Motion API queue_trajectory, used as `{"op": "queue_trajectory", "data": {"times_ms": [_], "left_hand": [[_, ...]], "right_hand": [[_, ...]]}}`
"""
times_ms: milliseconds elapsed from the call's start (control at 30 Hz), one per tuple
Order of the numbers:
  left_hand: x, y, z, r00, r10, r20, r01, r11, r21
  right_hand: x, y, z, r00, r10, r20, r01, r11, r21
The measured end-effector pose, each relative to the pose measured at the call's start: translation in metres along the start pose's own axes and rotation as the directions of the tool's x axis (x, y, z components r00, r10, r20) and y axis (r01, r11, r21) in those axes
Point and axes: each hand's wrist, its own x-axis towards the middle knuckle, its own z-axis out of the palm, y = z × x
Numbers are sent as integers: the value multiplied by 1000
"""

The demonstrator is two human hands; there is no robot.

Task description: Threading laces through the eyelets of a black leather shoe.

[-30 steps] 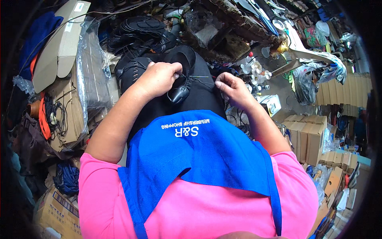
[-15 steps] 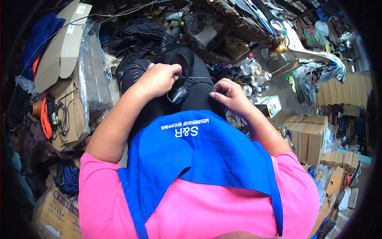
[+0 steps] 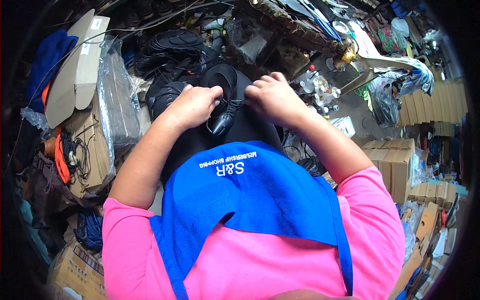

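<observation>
A black shoe [image 3: 223, 122] with a shiny dark toe lies across my black-clad lap, its toe pointing toward me. My left hand [image 3: 194, 106] is closed on the shoe's left side, the thumb and fingers pinched at its edge. A short stretch of a thin metal needle [image 3: 237, 101] shows at the shoe between my two hands. At its right end my right hand [image 3: 272, 97] is closed, the fingers curled around it; the fingertips are partly hidden. A second black shoe [image 3: 167, 92] with stitching along its edge rests left of the first.
Coils of black cord [image 3: 172, 47] lie beyond my knees. Several small bottles [image 3: 320, 85] stand to the right, near a stack of cardboard boxes [image 3: 392, 162]. Flattened cardboard [image 3: 75, 70] and a plastic-wrapped bundle [image 3: 120, 95] fill the left side. A blue apron [image 3: 270, 200] covers my front.
My right hand has moved left and up to the needle beside the shoe; before, it was drawing a dark thread out to the right. My left hand has barely shifted.
</observation>
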Motion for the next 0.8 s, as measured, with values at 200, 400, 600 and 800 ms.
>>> {"op": "queue_trajectory", "data": {"times_ms": [200,400,600,800], "left_hand": [[-3,-7,3,1000,28,-10,-28,999,34],[-2,-8,6,996,65,-61,-62,997,49],[-4,-8,-2,995,101,4,-101,990,98],[-45,-32,-17,985,110,-135,-80,973,215]], "right_hand": [[15,-6,8,997,-70,37,72,996,-48],[5,0,12,999,-18,32,20,997,-69],[16,0,20,996,-89,9,89,996,-9],[-4,30,27,988,-154,-16,155,988,28]]}}
